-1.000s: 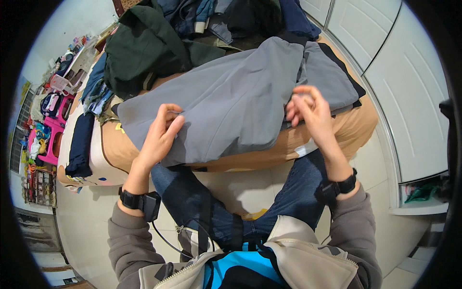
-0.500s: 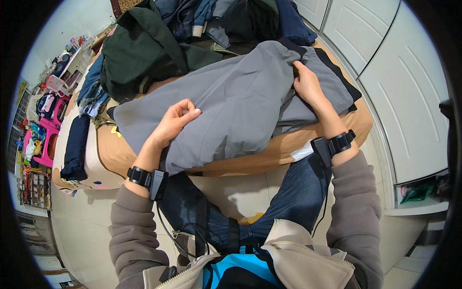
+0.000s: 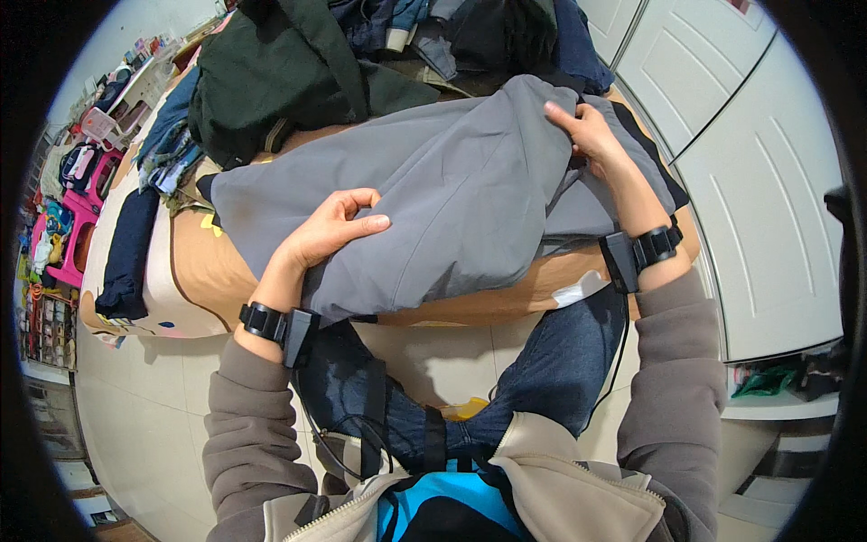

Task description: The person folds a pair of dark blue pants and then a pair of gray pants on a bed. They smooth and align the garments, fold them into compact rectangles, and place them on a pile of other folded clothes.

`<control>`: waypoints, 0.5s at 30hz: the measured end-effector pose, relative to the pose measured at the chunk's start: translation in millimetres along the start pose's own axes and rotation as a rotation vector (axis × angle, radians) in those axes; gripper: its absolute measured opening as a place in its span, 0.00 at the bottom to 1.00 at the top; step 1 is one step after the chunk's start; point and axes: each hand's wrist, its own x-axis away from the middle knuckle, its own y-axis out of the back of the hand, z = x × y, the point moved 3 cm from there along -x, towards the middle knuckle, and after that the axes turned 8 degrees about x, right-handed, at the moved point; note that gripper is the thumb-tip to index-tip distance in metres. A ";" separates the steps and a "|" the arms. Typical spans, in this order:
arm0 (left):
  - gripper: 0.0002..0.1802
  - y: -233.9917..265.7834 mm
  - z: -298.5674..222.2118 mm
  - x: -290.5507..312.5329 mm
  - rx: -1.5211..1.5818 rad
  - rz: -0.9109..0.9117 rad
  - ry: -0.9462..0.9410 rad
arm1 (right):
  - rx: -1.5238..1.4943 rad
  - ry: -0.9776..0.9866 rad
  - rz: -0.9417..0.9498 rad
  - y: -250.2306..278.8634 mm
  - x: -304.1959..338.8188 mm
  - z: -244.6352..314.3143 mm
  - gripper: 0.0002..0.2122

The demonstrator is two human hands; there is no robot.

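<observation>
A grey garment [image 3: 452, 199] with dark edging lies spread across the bed in front of me. Its near edge hangs toward my knees, and its right part is folded in layers. My left hand [image 3: 339, 228] rests on the left half of the cloth, thumb stretched away from the bent fingers. At the upper right fold, my right hand [image 3: 593, 140] has its thumb raised off the fabric and apart from the forefinger; its other fingers are partly hidden. Neither hand shows a grip on the cloth.
Behind the garment lie a dark green jacket [image 3: 271, 86] and a heap of dark clothes [image 3: 488, 41]. A folded navy garment [image 3: 131, 253] is on the bed's [image 3: 208, 271] left end. White cabinet doors [image 3: 759, 199] stand at right, pink stools [image 3: 77, 235] at far left.
My left thumb has spread away from the fingers that it was pressed against. My right thumb has lifted off the fold, and that hand has shifted slightly right. The view has moved a little.
</observation>
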 end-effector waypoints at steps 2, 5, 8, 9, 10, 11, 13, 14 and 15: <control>0.10 1.8 2.2 1.4 0.042 0.004 0.015 | -0.164 0.070 0.015 -7.9 -1.3 4.1 0.14; 0.11 4.9 5.4 1.1 0.154 -0.082 -0.056 | -0.453 0.291 -0.080 -4.8 -9.9 4.5 0.14; 0.10 8.9 6.3 -4.1 0.131 -0.178 -0.099 | -0.356 0.091 -0.195 -2.7 -22.8 -16.8 0.15; 0.10 8.8 6.4 -5.9 0.104 -0.188 -0.121 | -0.243 0.036 -0.199 -4.2 -25.7 -25.1 0.15; 0.11 8.9 7.2 -7.0 0.092 -0.204 -0.104 | -0.121 -0.073 -0.211 -5.6 -27.1 -35.2 0.14; 0.11 9.1 7.1 -7.8 0.085 -0.224 -0.101 | -0.168 -0.006 -0.236 -6.4 -30.3 -38.4 0.13; 0.10 7.9 6.2 -7.0 0.077 -0.243 -0.099 | -0.183 0.051 -0.213 -6.9 -33.5 -44.8 0.13; 0.10 6.8 5.1 -6.3 0.075 -0.235 -0.103 | -0.186 0.044 -0.219 -5.9 -34.5 -47.6 0.13; 0.09 5.5 3.8 -5.7 0.075 -0.225 -0.114 | -0.196 0.030 -0.206 -5.5 -35.5 -50.0 0.11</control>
